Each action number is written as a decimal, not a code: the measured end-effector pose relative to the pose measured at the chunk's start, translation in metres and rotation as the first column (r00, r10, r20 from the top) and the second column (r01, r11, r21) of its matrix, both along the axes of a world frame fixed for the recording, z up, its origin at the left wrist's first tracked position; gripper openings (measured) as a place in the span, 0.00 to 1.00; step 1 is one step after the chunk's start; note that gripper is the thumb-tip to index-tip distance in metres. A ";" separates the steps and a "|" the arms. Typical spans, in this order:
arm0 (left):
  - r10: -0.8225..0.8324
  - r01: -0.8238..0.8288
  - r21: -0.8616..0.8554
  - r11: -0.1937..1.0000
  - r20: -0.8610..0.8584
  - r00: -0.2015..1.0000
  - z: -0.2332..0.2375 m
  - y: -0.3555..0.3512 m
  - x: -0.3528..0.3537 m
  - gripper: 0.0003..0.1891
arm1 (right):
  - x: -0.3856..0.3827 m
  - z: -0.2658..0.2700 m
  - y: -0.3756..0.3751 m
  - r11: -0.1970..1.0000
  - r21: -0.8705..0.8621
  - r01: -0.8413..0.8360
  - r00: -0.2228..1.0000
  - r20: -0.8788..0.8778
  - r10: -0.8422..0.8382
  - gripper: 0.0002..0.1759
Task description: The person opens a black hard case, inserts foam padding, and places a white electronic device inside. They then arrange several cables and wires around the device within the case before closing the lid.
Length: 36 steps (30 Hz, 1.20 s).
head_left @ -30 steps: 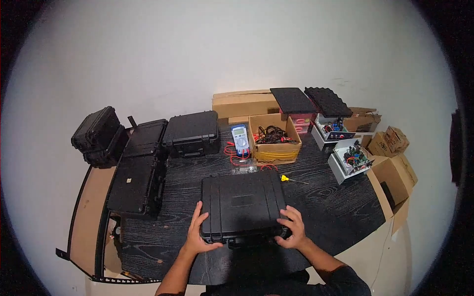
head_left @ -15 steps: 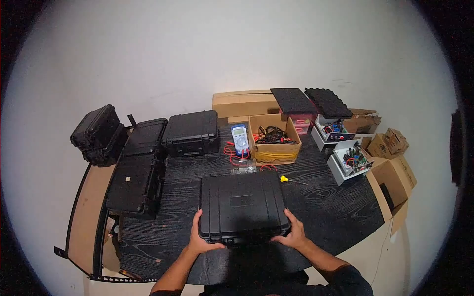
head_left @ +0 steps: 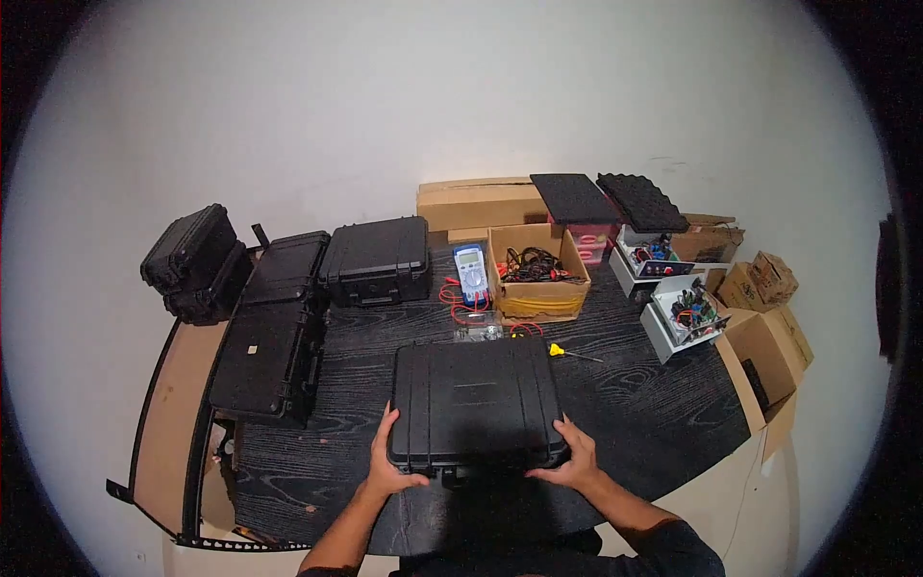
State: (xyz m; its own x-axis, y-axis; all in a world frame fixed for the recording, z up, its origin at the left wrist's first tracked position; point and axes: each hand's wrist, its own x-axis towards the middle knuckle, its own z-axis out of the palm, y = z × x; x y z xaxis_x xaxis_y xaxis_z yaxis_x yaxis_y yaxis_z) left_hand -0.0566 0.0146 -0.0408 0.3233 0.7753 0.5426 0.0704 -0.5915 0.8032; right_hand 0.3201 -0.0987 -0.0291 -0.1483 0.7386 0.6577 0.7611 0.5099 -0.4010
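Note:
A black hard plastic case (head_left: 476,399) with a ribbed lid is in front of me, its lid closed and its latch side facing me. My left hand (head_left: 386,466) grips its near left corner, fingers along the side and thumb across the front. At the near right corner, my right hand (head_left: 573,460) holds it the same way. The fingertips under and behind the case's sides are partly hidden. Just beyond the case are a small clear plastic box (head_left: 478,332) of small parts and a yellow-handled screwdriver (head_left: 558,350).
A blue multimeter (head_left: 471,274) with red leads stands beside a cardboard box (head_left: 538,302) of cables. More black cases (head_left: 375,258) line the left side of the dark table (head_left: 663,413). Opened electronics housings (head_left: 670,341) and an open carton (head_left: 784,348) are at the right.
The case's front edge has tipped slightly, and its front latch shows more. Both hands keep their hold at the corners. The whole view has shifted a little.

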 end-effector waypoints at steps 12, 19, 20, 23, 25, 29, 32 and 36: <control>-0.069 0.057 0.131 0.990 0.089 0.994 -0.009 0.011 0.003 0.65 | -0.002 -0.009 0.007 0.993 0.078 -0.083 0.980 -0.174 0.096 0.61; -0.063 0.052 0.094 0.994 0.114 0.992 -0.010 0.006 0.006 0.65 | -0.002 -0.008 0.005 0.995 0.085 -0.059 0.988 -0.137 0.070 0.60; -0.064 0.052 0.112 0.992 0.106 0.992 -0.011 0.008 0.006 0.65 | -0.003 -0.007 0.006 0.994 0.092 -0.066 0.986 -0.145 0.079 0.60; -0.036 0.023 0.181 0.983 0.069 0.997 0.006 0.010 0.010 0.64 | -0.003 -0.009 0.007 0.996 0.064 -0.063 0.985 -0.158 0.072 0.60; 0.007 -0.014 0.236 0.972 0.030 1.000 0.016 0.008 0.011 0.62 | -0.002 -0.008 0.006 0.997 0.051 -0.061 0.985 -0.160 0.068 0.60; 0.039 -0.040 0.282 0.958 0.008 0.999 0.018 0.007 0.009 0.58 | 0.000 -0.010 0.006 0.997 0.059 -0.054 0.985 -0.159 0.063 0.61; 0.063 -0.055 0.328 0.943 -0.012 0.998 0.015 0.009 0.007 0.56 | -0.001 -0.007 0.006 0.998 0.038 -0.040 0.985 -0.167 0.046 0.62; 0.086 -0.072 0.393 0.917 -0.018 0.996 0.010 0.013 0.006 0.55 | 0.001 -0.015 0.007 1.000 -0.005 0.007 0.993 -0.121 -0.008 0.64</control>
State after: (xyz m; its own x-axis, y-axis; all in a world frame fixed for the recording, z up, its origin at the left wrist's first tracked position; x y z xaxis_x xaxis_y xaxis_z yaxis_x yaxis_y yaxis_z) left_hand -0.0504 0.0271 -0.0307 0.2937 0.5270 0.7975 0.1536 -0.8495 0.5048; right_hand 0.3206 -0.0919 -0.0444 -0.0623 0.7427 0.6667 0.7107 0.5020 -0.4928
